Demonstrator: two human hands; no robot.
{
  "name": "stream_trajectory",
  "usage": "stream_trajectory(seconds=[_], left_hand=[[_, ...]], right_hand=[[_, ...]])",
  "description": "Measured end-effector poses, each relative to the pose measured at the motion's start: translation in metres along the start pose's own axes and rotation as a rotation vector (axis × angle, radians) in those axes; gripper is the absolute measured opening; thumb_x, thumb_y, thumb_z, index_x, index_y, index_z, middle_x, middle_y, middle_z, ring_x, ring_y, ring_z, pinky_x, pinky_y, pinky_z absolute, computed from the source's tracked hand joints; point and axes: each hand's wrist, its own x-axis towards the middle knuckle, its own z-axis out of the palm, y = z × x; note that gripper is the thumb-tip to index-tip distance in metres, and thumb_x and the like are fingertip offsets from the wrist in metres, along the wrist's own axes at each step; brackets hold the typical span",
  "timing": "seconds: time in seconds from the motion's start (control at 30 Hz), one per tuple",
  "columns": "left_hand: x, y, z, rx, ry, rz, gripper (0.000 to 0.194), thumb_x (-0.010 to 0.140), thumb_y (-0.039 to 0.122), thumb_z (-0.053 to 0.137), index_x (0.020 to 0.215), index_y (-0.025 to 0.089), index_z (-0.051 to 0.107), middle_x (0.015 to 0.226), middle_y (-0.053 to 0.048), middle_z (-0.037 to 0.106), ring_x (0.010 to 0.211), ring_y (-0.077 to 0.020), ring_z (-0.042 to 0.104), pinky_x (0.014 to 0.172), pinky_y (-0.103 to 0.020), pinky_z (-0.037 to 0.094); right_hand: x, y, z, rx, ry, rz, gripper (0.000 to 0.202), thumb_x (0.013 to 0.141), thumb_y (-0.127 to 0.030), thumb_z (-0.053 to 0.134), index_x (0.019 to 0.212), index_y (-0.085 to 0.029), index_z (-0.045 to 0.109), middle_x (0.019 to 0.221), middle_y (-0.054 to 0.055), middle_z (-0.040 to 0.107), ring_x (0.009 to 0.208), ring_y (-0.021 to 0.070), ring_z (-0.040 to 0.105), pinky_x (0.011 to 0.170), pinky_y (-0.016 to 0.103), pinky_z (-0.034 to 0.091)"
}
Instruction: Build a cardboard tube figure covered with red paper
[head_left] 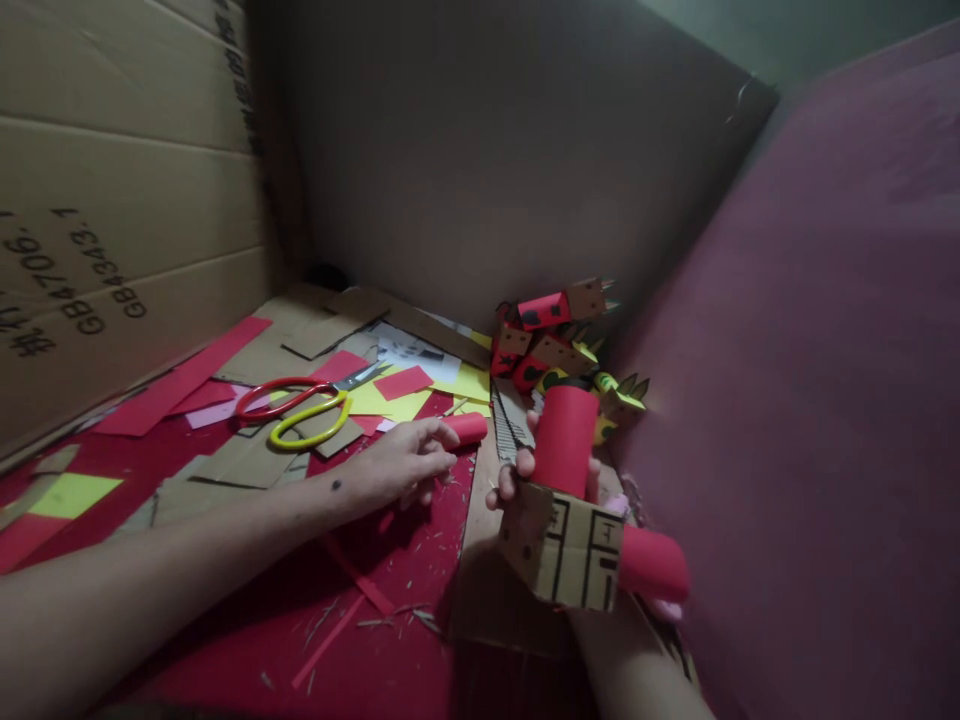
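My right hand [507,478] is closed around a small cardboard box [574,545] with black drawn lines and red paper tubes, its fingertips showing beside the upright tube [568,440]. Another red tube [654,564] juts out at the box's right side. Over the red tabletop, my left hand [405,462] is open, with loosely bent fingers apart. Its fingertips are at the left end of a small red paper roll [468,429]; whether they touch it I cannot tell. Scissors [309,410] with one red and one yellow handle lie on scraps to the left.
Finished-looking red and yellow cardboard figures [551,345] are piled at the back right. Coloured paper [405,383] and cardboard scraps [247,450] cover the left side. A large carton [127,180] stands at left, a grey wall [487,150] behind, a pinkish surface [825,400] at right.
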Motion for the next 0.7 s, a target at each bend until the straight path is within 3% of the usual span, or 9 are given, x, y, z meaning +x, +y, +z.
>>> stream_trajectory(seconds=[0.17,0.33,0.53,0.7], left_hand=[[0.000,-0.002,0.000,-0.020,-0.004,-0.009,0.022,0.077,0.029,0.054,0.095,0.019,0.047,0.063,0.005,0.055,0.042,-0.0097,0.051,0.037,-0.021,0.032],[0.000,0.002,-0.001,-0.073,0.022,0.012,0.026,0.078,0.033,0.060,0.095,0.019,0.048,0.065,0.004,0.059,0.042,-0.0094,0.051,0.037,-0.020,0.035],[-0.004,0.012,-0.008,-0.212,-0.050,0.136,0.031,0.082,0.039,0.062,0.102,0.017,0.050,0.069,0.001,0.063,0.048,-0.0090,0.054,0.043,-0.020,0.041],[-0.010,0.021,-0.010,-0.262,-0.151,0.263,0.032,0.083,0.032,0.064,0.108,0.016,0.052,0.060,0.003,0.060,0.047,-0.0086,0.052,0.046,-0.020,0.041]], right_hand=[[0.003,-0.006,0.000,0.057,0.051,0.045,0.072,0.082,-0.074,0.031,0.129,-0.023,0.052,0.102,0.009,0.067,0.097,0.0264,0.062,0.081,0.039,0.051],[0.003,-0.016,-0.004,0.089,0.047,0.082,0.055,0.077,-0.065,0.052,0.117,-0.028,0.062,0.101,0.007,0.071,0.095,0.0276,0.065,0.080,0.038,0.053],[0.016,-0.026,0.000,0.361,-0.201,0.158,0.048,0.067,-0.033,0.077,0.112,-0.025,0.065,0.103,0.003,0.071,0.089,0.0197,0.068,0.083,0.032,0.051],[0.014,-0.033,0.005,0.308,-0.176,0.185,0.047,0.060,-0.032,0.082,0.104,-0.023,0.070,0.098,0.003,0.073,0.091,0.0203,0.066,0.082,0.031,0.051]])
